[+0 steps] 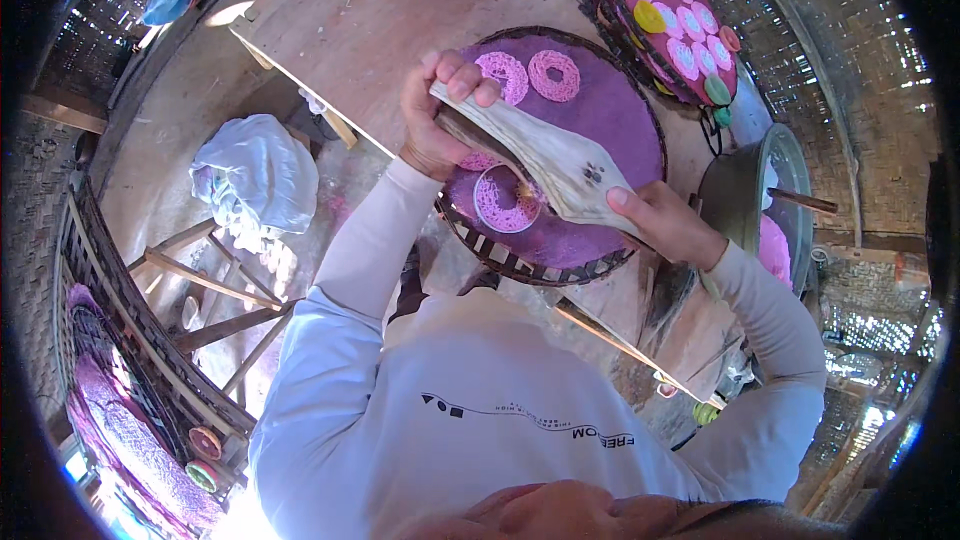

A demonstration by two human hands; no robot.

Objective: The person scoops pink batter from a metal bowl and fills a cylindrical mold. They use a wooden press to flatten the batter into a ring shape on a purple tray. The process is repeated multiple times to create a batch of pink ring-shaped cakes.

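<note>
While above a purple tray (pixel 628 110), left hand (pixel 436 120) and right hand (pixel 670 228) in closed grip on pale cloth (pixel 552 152)

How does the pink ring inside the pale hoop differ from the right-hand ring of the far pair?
The near ring is encircled by a pale hoop; the far ring lies bare. In this view, the near ring shows on the person's side of the pale cloth, the far ring beyond it. Both are pink and lacy, on the same purple tray.
</note>
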